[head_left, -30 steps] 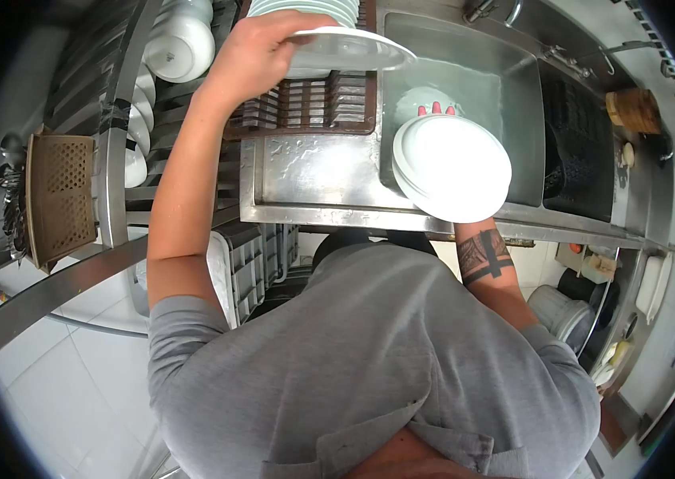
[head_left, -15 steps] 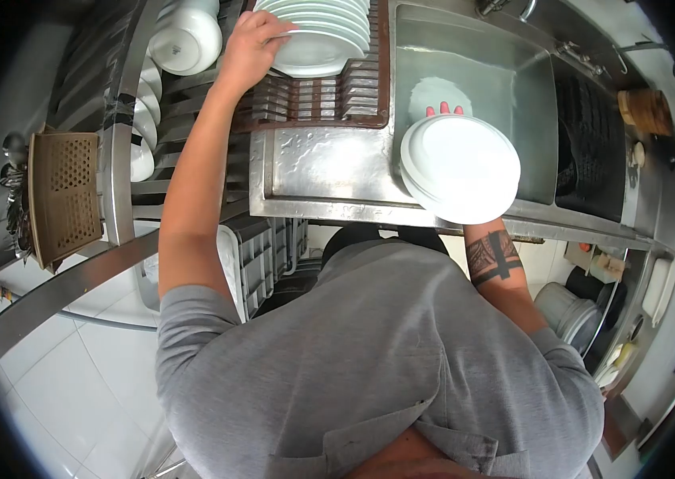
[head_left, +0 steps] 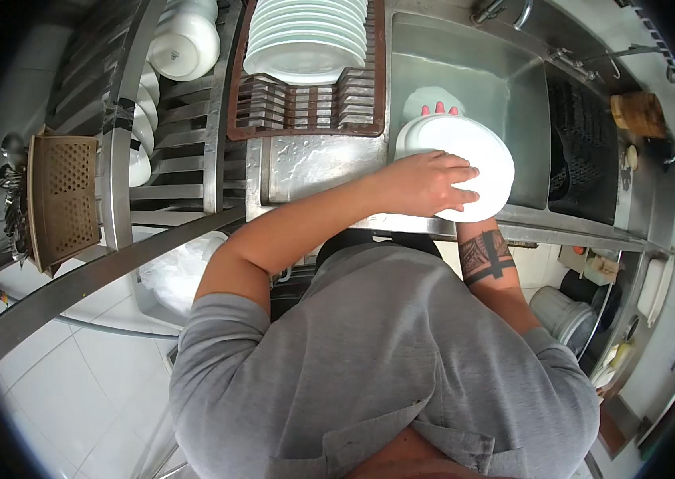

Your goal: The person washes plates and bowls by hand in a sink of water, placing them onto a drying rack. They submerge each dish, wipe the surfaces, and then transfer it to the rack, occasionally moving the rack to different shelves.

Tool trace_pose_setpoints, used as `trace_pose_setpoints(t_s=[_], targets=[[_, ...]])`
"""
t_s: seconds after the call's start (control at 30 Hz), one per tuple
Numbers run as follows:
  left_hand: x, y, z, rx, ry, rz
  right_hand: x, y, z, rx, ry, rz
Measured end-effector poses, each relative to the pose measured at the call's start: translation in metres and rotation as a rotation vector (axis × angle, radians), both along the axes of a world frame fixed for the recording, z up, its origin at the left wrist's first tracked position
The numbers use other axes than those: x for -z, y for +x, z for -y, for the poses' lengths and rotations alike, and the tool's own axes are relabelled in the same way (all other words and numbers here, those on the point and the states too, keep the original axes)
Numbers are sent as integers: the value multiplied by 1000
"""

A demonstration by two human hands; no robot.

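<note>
1. the left arm (head_left: 305,219) reaches across in front of the body, elbow bent, forearm slanting over the tabletop (head_left: 305,168). the left hand (head_left: 437,182) lies palm down on the near left part of the stack (head_left: 477,140), visible fingers a little spread; the thumb is hidden, so i cannot tell whether it pinches a rim.
2. the right arm (head_left: 488,255), tattooed, comes up from the near side. the right hand (head_left: 439,109) is under the stack, mostly hidden, fingers extended and slightly spread, their tips showing past the far rim.
3. the stack is above the near left part of the sink (head_left: 525,104), between the hands.
4. left of the sink, a rack (head_left: 240,88) holds a row of plates (head_left: 305,60) on edge. further left, bowls (head_left: 183,52) sit on slatted shelving (head_left: 178,191), beside a basket (head_left: 63,191) and cutlery (head_left: 11,191).
5. right of the sink is a black mat (head_left: 589,144); a tap (head_left: 573,65) is at the back. pale tiles (head_left: 58,399) cover the floor.
6. the stack is smooth, white, round and glossy. the tabletop is wet steel with droplets; the rack is brown and ridged, the basket tan and perforated. the shirt (head_left: 353,351) is grey cloth.
</note>
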State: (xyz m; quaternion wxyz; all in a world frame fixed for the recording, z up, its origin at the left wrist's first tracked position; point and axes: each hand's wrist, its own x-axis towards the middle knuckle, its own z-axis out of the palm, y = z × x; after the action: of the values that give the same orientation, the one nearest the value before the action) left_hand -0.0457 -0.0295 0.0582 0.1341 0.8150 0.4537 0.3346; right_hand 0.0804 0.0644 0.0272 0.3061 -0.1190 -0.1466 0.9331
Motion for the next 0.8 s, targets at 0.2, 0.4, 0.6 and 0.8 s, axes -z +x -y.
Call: trace_pose_setpoints(t_s=[0.2,0.4,0.6,0.8], targets=[[-9,-2,-4,30,228,-312,-2,-1,0,-11,16,-1],[-8,-29,-31,-220,211,-237,3,1,-1,-31,85,59],[-81,-77,4,-462,228,-164,16,3,-16,-130,426,270],[-122,-178,41,-598,95,-157,-7,-7,3,-54,-58,-61]])
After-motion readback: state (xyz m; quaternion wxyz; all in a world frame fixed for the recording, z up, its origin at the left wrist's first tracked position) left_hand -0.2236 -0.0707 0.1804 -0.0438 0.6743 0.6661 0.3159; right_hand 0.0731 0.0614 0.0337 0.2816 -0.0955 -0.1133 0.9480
